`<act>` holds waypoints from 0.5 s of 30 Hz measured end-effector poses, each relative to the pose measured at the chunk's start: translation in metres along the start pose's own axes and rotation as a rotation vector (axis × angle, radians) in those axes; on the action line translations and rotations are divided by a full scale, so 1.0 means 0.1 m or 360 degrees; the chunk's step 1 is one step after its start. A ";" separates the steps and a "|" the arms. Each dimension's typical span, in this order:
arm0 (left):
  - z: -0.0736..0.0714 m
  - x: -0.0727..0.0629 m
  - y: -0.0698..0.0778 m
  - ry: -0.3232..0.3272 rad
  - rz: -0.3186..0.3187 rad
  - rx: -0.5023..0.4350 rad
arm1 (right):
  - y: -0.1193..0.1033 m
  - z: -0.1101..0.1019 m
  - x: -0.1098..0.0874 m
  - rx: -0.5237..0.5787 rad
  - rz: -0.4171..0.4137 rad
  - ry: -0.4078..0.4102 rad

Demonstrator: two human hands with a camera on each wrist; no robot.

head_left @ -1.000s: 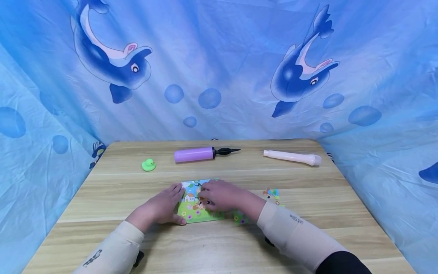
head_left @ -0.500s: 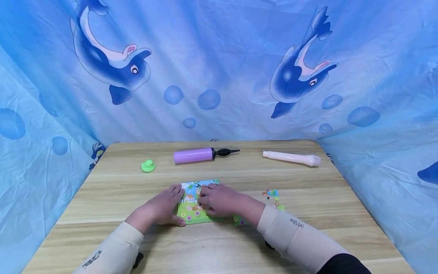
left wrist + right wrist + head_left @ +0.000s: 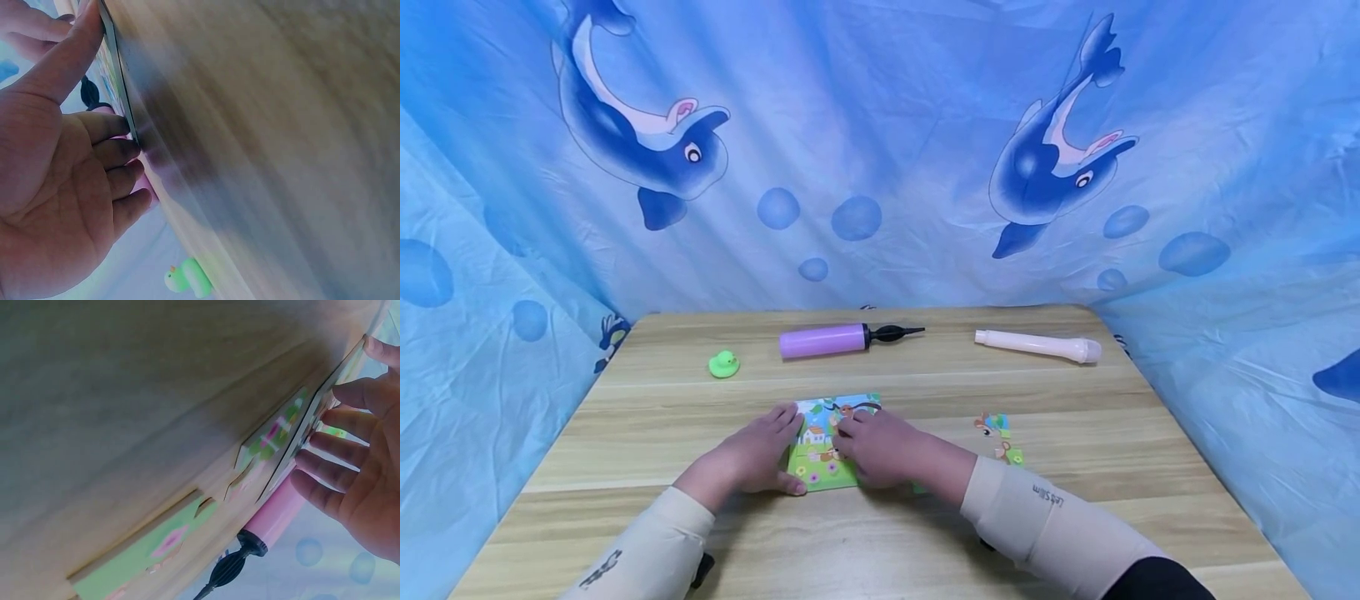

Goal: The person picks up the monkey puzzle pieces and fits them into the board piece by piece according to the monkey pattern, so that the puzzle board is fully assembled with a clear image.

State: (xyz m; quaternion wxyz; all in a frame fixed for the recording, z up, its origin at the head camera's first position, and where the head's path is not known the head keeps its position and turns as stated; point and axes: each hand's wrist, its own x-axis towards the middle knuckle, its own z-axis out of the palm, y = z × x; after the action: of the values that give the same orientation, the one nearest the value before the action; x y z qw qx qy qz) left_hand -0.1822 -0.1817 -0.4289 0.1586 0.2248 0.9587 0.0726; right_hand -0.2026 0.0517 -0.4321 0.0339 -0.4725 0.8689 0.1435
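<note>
A jigsaw puzzle board [image 3: 823, 468] with a printed house, flowers and animals lies mid-table. My left hand [image 3: 752, 452] rests along its left side, thumb at the near corner and fingers at the far one. In the left wrist view the fingers [image 3: 115, 153] are extended against the board's edge. My right hand [image 3: 883, 450] lies over the board's right half, hiding part of the picture. From the right wrist the fingers [image 3: 340, 469] look loosely extended, with tips at the board. Loose flower-printed puzzle pieces [image 3: 156, 544] lie close by, one right beside the board's edge.
Two puzzle pieces with animal parts [image 3: 997, 425] lie right of the board. Along the back are a green toy duck [image 3: 724, 364], a purple hand pump [image 3: 823, 341] with a black nozzle and a pale pink toy microphone [image 3: 1037, 345]. A blue dolphin curtain [image 3: 865, 125] surrounds the table.
My right hand has shifted slightly toward the near side of the board, uncovering the bird and branch at its upper right. The left hand stays in place.
</note>
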 end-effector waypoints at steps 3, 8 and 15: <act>0.00 0.00 0.00 -0.0002 -0.0003 -0.0001 | -0.02 -0.02 -0.02 0.0005 0.0012 -0.0019; -0.01 -0.01 -0.01 -0.0007 0.0001 -0.0004 | -0.04 -0.04 -0.02 0.0042 0.0030 -0.0044; -0.01 -0.01 0.00 -0.0015 0.0009 -0.0011 | 0.01 -0.01 0.00 0.0065 0.0009 -0.0067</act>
State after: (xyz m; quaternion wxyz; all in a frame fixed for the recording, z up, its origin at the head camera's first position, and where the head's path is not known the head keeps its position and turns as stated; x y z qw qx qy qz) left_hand -0.1820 -0.1821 -0.4275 0.1637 0.2272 0.9570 0.0752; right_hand -0.2029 0.0517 -0.4310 0.0613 -0.4662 0.8721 0.1357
